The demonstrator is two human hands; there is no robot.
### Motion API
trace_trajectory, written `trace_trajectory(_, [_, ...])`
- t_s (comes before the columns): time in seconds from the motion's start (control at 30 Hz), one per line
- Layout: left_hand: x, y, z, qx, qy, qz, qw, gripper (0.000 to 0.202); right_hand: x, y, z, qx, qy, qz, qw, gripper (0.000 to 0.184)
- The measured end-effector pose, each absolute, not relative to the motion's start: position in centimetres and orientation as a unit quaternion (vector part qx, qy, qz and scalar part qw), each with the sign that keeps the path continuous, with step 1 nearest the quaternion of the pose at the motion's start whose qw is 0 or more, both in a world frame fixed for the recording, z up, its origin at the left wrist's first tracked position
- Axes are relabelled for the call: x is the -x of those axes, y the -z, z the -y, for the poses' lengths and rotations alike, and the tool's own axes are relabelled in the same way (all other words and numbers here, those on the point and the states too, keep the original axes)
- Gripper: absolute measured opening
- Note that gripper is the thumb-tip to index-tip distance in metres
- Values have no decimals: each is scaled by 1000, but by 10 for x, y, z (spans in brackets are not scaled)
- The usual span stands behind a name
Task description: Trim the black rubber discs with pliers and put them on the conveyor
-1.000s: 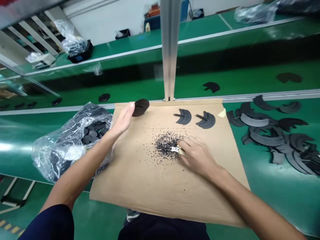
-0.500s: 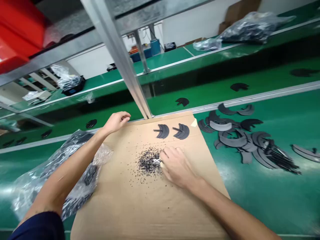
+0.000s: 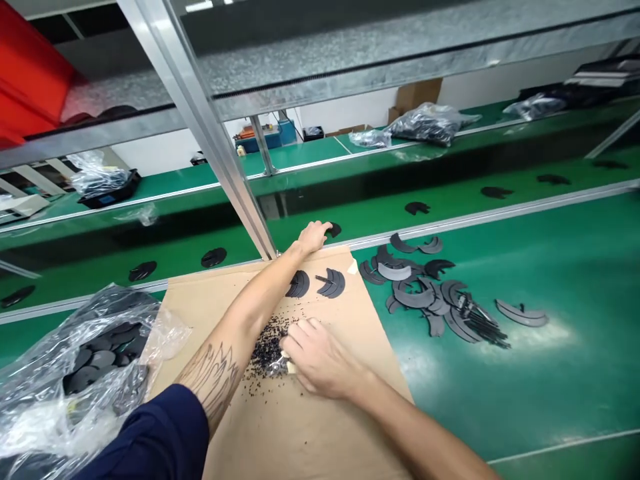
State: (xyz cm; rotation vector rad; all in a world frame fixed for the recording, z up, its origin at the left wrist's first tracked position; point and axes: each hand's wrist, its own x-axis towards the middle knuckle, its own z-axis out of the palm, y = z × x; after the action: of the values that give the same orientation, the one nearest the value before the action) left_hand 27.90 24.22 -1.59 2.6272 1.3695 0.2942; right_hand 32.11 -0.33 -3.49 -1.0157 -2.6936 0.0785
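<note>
My left hand point(image 3: 313, 236) reaches across the cardboard sheet point(image 3: 320, 427) to the green conveyor belt, its fingers curled onto a flat black piece point(image 3: 335, 229). My right hand point(image 3: 316, 358) rests on the cardboard, closed on a small pale tool point(image 3: 283, 364) beside a heap of black crumbs point(image 3: 265, 341). Two fanned stacks of black crescent pieces, one point(image 3: 299, 284) next to the other point(image 3: 331, 283), lie at the cardboard's far edge, partly under my left forearm.
A loose pile of black crescent pieces point(image 3: 430, 288) lies on the green table to the right. A clear plastic bag of black pieces point(image 3: 75, 363) sits at the left. A slanted metal post point(image 3: 220, 160) rises behind the cardboard. More black pieces point(image 3: 214, 257) ride the belt.
My left hand held a black piece at the cardboard's far left, then came away without it and reached right along the belt. The view swung left. My right hand stayed by the crumbs.
</note>
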Motion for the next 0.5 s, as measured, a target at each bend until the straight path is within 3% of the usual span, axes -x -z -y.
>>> trace_trajectory(0.13, [-267,12,-239,-876,-158,-443,106,28,-324,42,-1,350,14,908,232,13])
trace_trajectory(0.27, [-216,-3,-203,-880,-223,-400,128,25,-330,46,-6,381,92,826,406,27])
trace_trajectory(0.37, [-160,-8,-147,-866,-262,-388,177,23,-332,44,-8,400,123,768,486,36])
trace_trajectory(0.43, [-126,-5,-100,-842,-299,-359,271,22,-330,41,-8,400,98,759,504,43])
trace_trajectory(0.5, [-100,-1,-58,-836,-276,-352,317,23,-323,39,-7,357,15,801,480,34])
